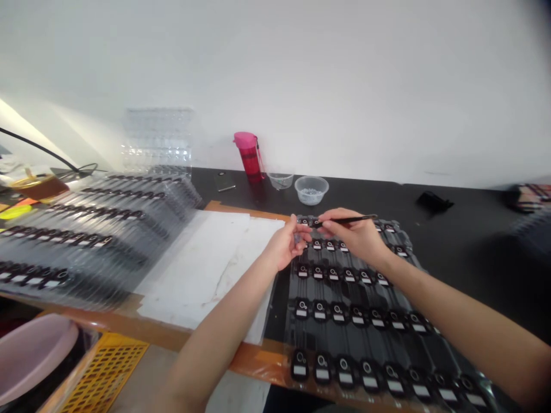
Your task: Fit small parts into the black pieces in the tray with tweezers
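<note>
Over the far left rows of a clear plastic tray (365, 295), my two hands work close together. My right hand (355, 235) pinches slim black tweezers (353, 219), their back end pointing right and their tip hidden by the fingers. Just left of it, my left hand (287, 244) is turned palm up with its fingers curled. Something small and bluish may lie in those fingers, too small to name. Rows of black oval parts (345, 370), each with a ring mark and a white label, sit in the tray.
Stacked trays (99, 229) of similar black parts stand at left. White paper sheets (193, 258) lie between. Behind are a pink bottle (249, 160), a bowl of small clear pieces (311, 192) and another clear bowl (282, 181). A black object (433, 202) lies right. Below left is a yellow basket (105, 373).
</note>
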`<state>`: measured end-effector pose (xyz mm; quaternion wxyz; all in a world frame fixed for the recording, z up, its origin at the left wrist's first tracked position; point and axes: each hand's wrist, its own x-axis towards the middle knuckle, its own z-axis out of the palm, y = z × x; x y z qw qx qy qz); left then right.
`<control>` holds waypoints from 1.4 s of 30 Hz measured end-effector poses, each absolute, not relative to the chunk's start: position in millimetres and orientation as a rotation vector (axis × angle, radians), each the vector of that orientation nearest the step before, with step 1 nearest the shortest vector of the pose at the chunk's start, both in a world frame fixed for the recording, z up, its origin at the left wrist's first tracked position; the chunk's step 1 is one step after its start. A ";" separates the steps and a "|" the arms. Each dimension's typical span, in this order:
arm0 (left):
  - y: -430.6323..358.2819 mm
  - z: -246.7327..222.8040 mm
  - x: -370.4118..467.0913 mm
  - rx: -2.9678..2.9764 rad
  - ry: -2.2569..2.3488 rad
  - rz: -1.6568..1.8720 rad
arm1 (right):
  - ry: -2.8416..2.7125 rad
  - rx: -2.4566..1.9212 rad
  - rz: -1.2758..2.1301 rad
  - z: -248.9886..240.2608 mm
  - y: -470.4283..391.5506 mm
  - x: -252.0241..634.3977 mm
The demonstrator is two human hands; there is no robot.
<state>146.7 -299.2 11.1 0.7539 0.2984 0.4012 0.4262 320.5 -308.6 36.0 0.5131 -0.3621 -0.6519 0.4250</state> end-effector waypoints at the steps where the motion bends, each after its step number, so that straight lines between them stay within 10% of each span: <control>1: -296.8 11.3 145.5 0.679 0.905 0.946 | -1.503 -0.899 1.017 34.5 -304.2 323.1; 42: -195.0 1.8 187.5 1.934 1.771 0.368 | -1.623 -1.123 0.803 -20.7 -257.3 336.5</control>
